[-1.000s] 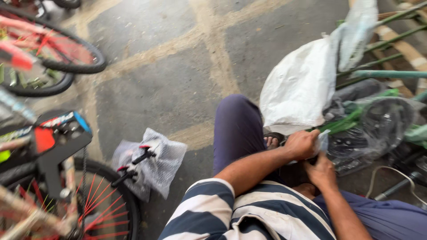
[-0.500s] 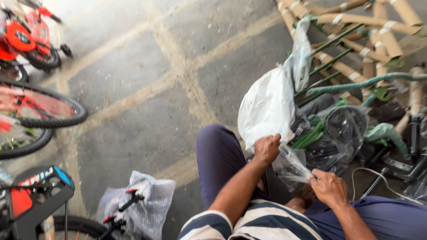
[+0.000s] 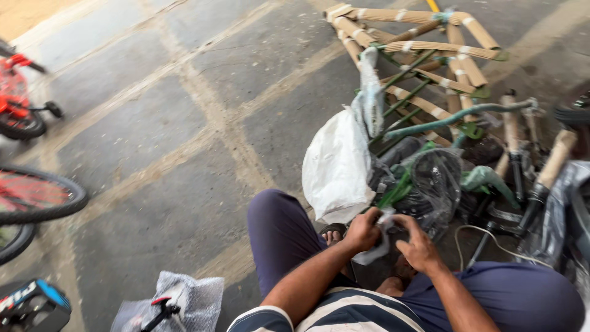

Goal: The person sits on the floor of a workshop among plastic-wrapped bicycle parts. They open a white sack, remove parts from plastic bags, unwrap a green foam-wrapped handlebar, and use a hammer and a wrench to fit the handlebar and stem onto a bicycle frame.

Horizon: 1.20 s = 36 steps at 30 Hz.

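I sit on the paved floor with my knees apart. My left hand grips a crumpled piece of clear plastic wrap low in front of me. My right hand touches the same wrap from the right, fingers bent around it. Just beyond my hands lies a green bicycle frame partly wrapped in brown cardboard tubing and plastic, with a black wheel under clear film. A white plastic bag hangs off the frame at its left side.
Red bicycles and a red-rimmed wheel stand at the left. A bubble-wrapped part lies on the floor near my left knee. More wrapped bike parts and handlebars crowd the right. A white cable runs by my right leg.
The view has swung up and right, bringing the cardboard-wrapped frame into sight. My hands have come closer together on the plastic wrap, which is now bunched between them.
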Each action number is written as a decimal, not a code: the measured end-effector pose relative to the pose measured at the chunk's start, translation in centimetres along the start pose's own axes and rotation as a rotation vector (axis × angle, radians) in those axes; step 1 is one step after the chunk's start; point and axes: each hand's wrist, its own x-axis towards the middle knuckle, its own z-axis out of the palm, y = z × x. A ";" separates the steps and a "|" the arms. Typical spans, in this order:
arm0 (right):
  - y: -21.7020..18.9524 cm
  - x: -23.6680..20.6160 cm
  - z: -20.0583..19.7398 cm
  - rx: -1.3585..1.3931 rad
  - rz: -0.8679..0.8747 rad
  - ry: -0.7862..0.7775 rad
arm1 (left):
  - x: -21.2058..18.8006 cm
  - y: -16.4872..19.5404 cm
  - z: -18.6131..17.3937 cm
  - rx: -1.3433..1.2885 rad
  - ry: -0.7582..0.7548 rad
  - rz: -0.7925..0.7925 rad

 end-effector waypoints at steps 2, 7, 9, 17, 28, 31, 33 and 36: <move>-0.4 0.4 0.1 0.275 0.047 -0.141 | 0.1 -0.3 0.2 -0.020 -0.014 -0.091; -2.0 2.1 0.2 -0.006 -0.072 -0.073 | 0.1 -1.1 0.0 0.014 -0.107 0.067; -2.5 2.8 0.3 -0.165 -0.079 -0.117 | 0.1 -1.2 -0.4 0.082 -0.140 0.161; -2.0 3.6 -0.4 -0.565 0.118 0.145 | -1.0 -1.1 -1.3 0.314 -0.124 -0.054; 1.1 3.4 -2.5 -0.755 0.414 0.283 | -4.1 -4.0 -4.2 0.213 -0.257 -0.071; 2.7 2.6 -2.4 -0.809 0.349 0.151 | -3.8 -5.1 -3.9 0.078 -0.108 -0.174; 3.2 1.1 -2.5 -0.527 0.304 0.000 | -3.2 -4.8 -3.3 -0.242 -0.065 -0.229; 1.4 -1.0 -1.8 -0.264 -0.121 0.178 | -3.1 -2.3 -2.7 -0.323 -0.105 -0.124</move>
